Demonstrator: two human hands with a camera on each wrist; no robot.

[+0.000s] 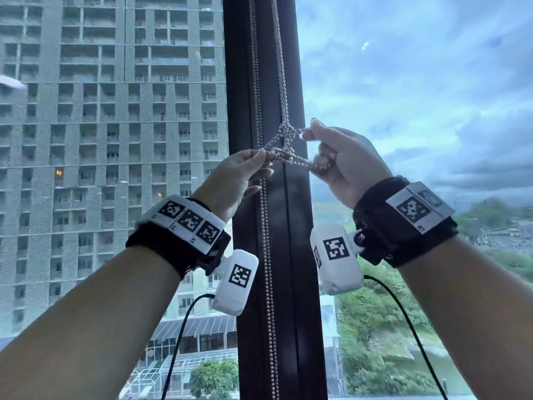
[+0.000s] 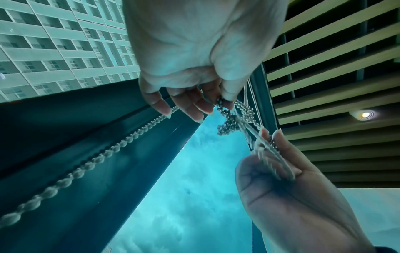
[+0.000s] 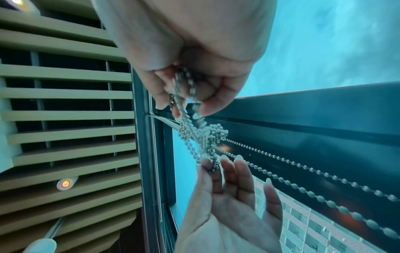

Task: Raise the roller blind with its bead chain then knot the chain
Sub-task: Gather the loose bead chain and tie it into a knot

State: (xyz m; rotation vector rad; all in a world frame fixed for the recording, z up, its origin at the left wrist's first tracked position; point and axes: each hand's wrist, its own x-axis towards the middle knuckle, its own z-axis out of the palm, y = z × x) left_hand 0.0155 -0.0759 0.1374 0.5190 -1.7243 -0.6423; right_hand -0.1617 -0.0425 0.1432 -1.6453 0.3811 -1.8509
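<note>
A silver bead chain (image 1: 266, 255) hangs down the dark window post. At hand height it is crossed into a loose knot (image 1: 286, 140). My left hand (image 1: 264, 157) pinches a strand just left of the knot between thumb and forefinger; its other fingers are loosely spread. My right hand (image 1: 317, 140) grips looped strands on the knot's right in curled fingers. In the left wrist view the left hand (image 2: 225, 100) pinches the beads above the knot (image 2: 229, 123). The right wrist view has the right hand (image 3: 188, 97) curled round several strands above the knot (image 3: 208, 135). No blind fabric is in view.
The dark window post (image 1: 291, 284) stands between two glass panes, with a tall apartment block (image 1: 115, 140) outside on the left and sky and trees on the right. A slatted ceiling (image 2: 324, 85) with a round lamp (image 2: 365, 114) is overhead. Camera cables hang from both wrists.
</note>
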